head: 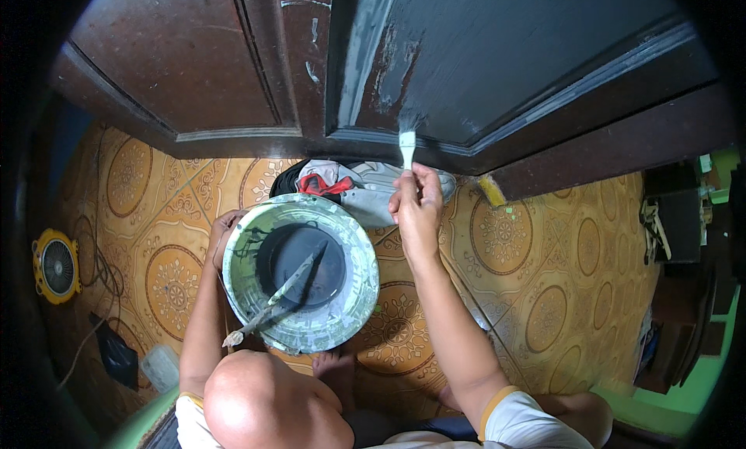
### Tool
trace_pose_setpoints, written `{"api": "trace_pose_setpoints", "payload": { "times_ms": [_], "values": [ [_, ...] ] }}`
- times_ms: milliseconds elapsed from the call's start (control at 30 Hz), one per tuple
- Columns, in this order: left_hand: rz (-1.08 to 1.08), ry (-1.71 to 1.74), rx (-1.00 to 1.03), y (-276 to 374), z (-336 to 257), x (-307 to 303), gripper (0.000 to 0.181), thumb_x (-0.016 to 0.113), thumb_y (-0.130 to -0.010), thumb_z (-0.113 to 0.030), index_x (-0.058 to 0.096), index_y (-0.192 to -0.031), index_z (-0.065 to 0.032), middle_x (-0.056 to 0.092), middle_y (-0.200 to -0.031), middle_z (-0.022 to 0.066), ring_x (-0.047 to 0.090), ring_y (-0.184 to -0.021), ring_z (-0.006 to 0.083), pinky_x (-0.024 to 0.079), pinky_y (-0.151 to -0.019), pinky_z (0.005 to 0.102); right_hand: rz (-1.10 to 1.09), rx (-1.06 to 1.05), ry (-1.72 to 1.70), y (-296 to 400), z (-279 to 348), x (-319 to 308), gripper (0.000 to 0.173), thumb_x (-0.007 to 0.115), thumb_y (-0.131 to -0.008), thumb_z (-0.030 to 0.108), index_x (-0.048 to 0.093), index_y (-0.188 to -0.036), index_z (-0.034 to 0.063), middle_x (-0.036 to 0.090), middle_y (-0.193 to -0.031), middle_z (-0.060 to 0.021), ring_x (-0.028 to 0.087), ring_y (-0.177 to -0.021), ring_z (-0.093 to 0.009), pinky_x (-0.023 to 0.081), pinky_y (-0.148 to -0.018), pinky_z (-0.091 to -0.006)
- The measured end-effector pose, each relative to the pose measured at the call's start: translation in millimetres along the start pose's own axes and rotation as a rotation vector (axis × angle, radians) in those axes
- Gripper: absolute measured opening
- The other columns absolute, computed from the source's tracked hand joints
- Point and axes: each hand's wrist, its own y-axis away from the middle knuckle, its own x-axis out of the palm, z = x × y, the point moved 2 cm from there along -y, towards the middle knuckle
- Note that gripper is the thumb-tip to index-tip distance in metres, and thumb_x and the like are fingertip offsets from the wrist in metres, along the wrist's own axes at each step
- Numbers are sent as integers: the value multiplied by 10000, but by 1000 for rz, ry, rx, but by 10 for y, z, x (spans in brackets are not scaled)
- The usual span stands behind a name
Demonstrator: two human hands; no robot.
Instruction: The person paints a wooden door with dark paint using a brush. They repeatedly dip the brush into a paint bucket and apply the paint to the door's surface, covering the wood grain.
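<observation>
My right hand (417, 201) grips the pale handle of a paintbrush (407, 143). The bristles meet the lower part of a panel on a dark brown wooden door (315, 105). Grey paint (489, 58) covers much of that panel, with brown streaks showing near its left side. A paint-smeared bucket (358, 286) is at my left, and my left hand (224, 233) holds its side near the rim, with the fingers partly hidden. Dark grey paint (320, 283) lies in the bucket. A wooden stick (274, 300) leans in it, its upper end over the rim.
Crumpled cloths (367, 186) lie on the patterned tile floor (536, 256) below the door. A yellow block (491, 190) sits at the door's bottom edge. To the left are a yellow fan (57, 266), a loose cable (102, 262) and a black plastic bag (115, 350). Dark furniture (676, 332) stands right.
</observation>
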Motion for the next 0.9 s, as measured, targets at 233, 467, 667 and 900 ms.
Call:
{"api": "trace_pose_setpoints", "payload": {
  "times_ms": [233,467,667,900],
  "values": [
    [-63,-46,-104,-56,158,-62,202,588,-978,-159,689,-1013,12,665,-833,0,575,-735,62,477,-677,217,-12,151,66,235,-134,-76,195,492,-1018,128,489,-1163,-3,543,-905,-68,473,-532,-55,348,-422,-203],
    [-59,-67,-118,3,40,-28,213,581,-984,-170,684,-1003,16,664,-838,-1,571,-732,61,476,-676,217,25,-143,-5,176,217,56,198,500,-1025,115,486,-1171,-16,575,-898,-86,500,-544,-61,408,-488,-206],
    [-30,-86,-50,-65,163,-115,224,578,-982,-175,681,-1017,20,669,-860,5,577,-742,68,478,-683,220,-17,85,45,-52,-215,-3,220,523,-1004,130,503,-1153,-31,577,-881,-85,493,-509,-74,392,-448,-225],
    [-15,-34,-55,-30,138,-69,235,574,-982,-176,686,-1036,22,678,-872,14,586,-749,73,484,-695,225,-27,126,67,238,-242,-118,208,509,-1011,125,496,-1163,-16,549,-896,-59,463,-551,-55,345,-452,-209]
  ]
}}
